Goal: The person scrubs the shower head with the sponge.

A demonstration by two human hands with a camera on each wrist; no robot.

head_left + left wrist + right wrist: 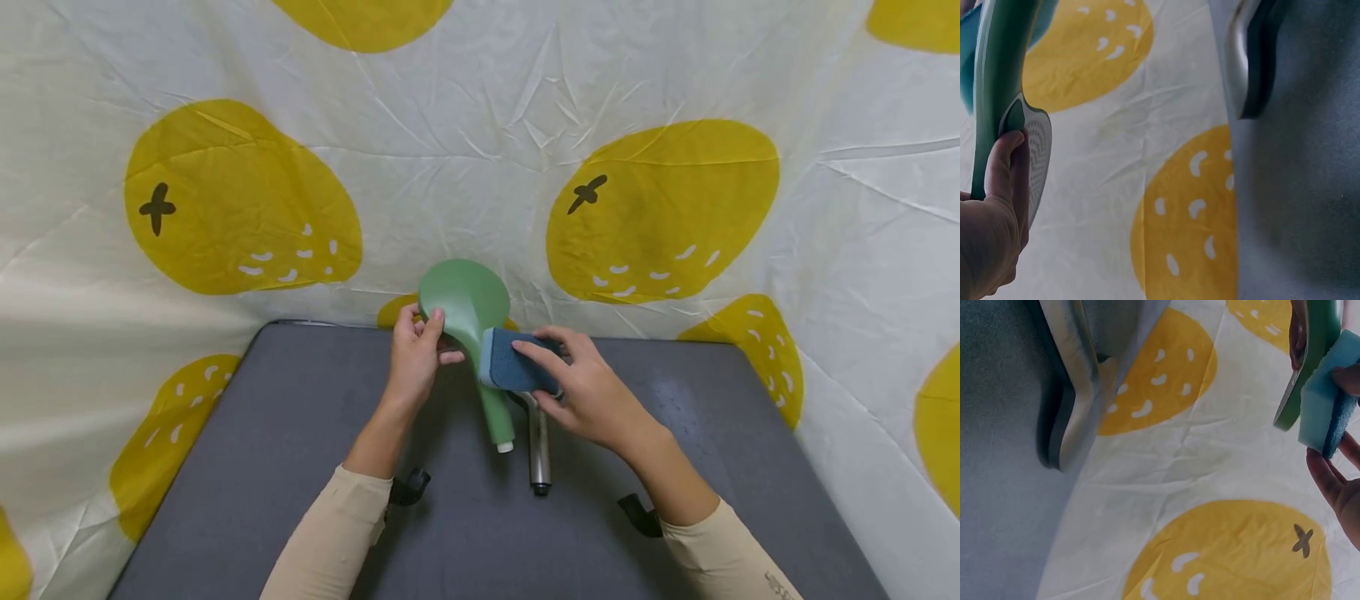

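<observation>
Your left hand (412,354) pinched the green plastic shower head (465,300); its handle ran toward you. Your right hand's fingers (536,354) clasped the blue sponge (513,367) against its neck.

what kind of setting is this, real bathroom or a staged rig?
Likely a staged tabletop setup, not a bathroom: a grey padded table with a lemon-print sheet hung behind and around it. No sink or plumbing in view, though the hands work a green shower head with a blue sponge.

shower head (465,304): matt green plastic, smooth
sponge (517,367): blue foam, rough darker side
second shower head (538,446): shiny metal
surface (262,467): grey, matt, felt-like
backdrop (480,150): creased cloth, slight sheen
</observation>
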